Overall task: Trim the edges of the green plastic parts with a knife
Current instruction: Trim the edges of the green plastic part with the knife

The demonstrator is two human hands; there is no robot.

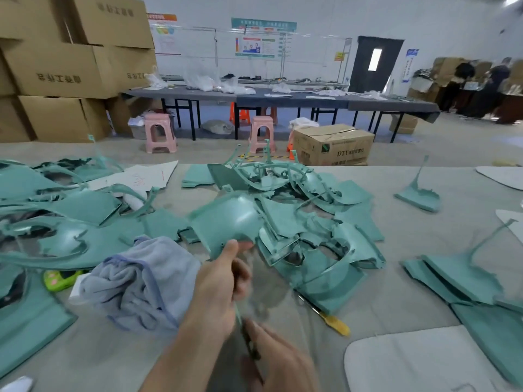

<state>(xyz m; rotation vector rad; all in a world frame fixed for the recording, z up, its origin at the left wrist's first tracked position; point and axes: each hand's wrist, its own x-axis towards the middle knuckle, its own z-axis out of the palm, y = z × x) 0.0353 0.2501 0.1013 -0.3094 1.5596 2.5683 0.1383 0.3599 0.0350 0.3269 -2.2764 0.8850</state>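
Note:
My left hand (218, 290) grips the near edge of a curved green plastic part (229, 222), thumb on top, holding it above the table. My right hand (280, 360) is below it, blurred, fingers curled round a dark thin tool (250, 345) that looks like a knife; a thin green strip (238, 315) runs up from it toward the part. Many more green plastic parts lie in piles at the left (70, 222) and in the middle (311, 222) of the table. A yellow-handled knife (331, 321) lies on the table at the right of my hands.
A crumpled grey-blue cloth (147, 281) lies left of my left hand, a small green toy-like object (59, 278) beside it. Flat green parts (464, 281) are stacked at the right. White pads (418, 363) lie on the grey table cover. Cardboard boxes, pink stools and long tables stand beyond.

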